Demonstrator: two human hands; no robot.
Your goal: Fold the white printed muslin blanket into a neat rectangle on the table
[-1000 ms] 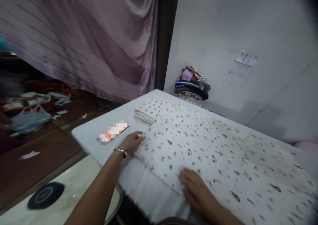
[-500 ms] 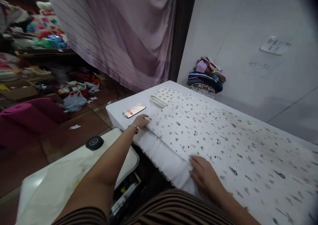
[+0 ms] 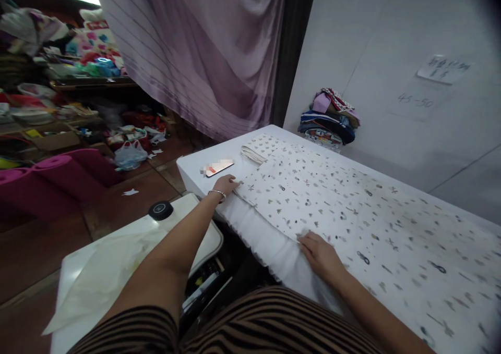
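Observation:
A white cloth with small printed motifs lies spread along a white-covered table. At its near left corner, my left hand is closed with thumb and fingertips on the cloth's edge. Further along the same front edge, my right hand pinches the border between thumb and fingers. Toward the far left end, a folded part of the printed cloth shows several stacked layers. A phone lies on the table just beyond my left hand.
Left of me stands a small white table with a round black object and pale sheet material. A folded clothes pile rests against the wall. Pink rolls and clutter line the floor at left. A purple curtain hangs behind.
My right hand's fingers have come together on the cloth's front edge; they were spread apart before. My left hand stays at the corner. The view has shifted slightly left.

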